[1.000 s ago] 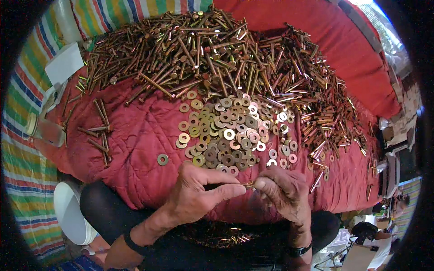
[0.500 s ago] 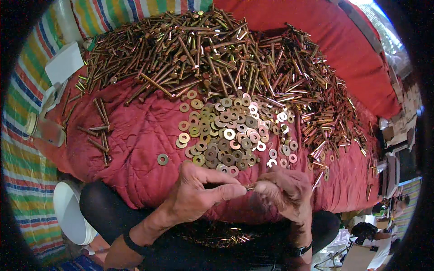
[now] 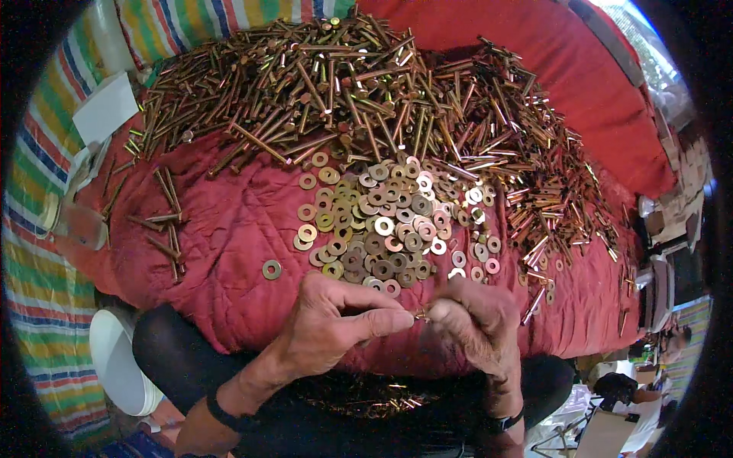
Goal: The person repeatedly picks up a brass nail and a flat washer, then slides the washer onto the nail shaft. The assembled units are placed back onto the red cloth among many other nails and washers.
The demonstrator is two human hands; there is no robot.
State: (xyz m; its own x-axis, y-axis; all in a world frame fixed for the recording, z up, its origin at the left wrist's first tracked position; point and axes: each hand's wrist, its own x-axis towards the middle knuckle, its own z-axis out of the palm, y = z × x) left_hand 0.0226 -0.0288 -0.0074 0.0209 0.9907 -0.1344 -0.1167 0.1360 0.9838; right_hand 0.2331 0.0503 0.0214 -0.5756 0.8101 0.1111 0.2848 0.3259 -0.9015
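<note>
Head view: both hands meet low centre, just above the lap. Left hand has thumb and forefinger pinched together on one end of a small brass-coloured bolt; right hand has its fingers curled in and its grip clamped on the other end. Whether a washer is already on the shank I cannot tell, too small and mostly hidden by fingertips.

Doing this well, my read: keep the bolt level between the two grips, hold one side fixed and let only the other side's fingers work. Stay over the red quilted cloth so a dropped part lands on fabric, not the floor. Keep wrists low; the washers lie just beyond the knuckles, so reaching for the next one is short.

Bolt look: thin, short visible length, yellow-gold plating, glinting. Same finish as the big heap of long bolts across the far side of the cloth. Washers are flat rings, mixed gold and duller silver tones, in a loose pile between heap and hands. One stray washer sits apart, left. A few bolts are set aside at the left edge.
</note>
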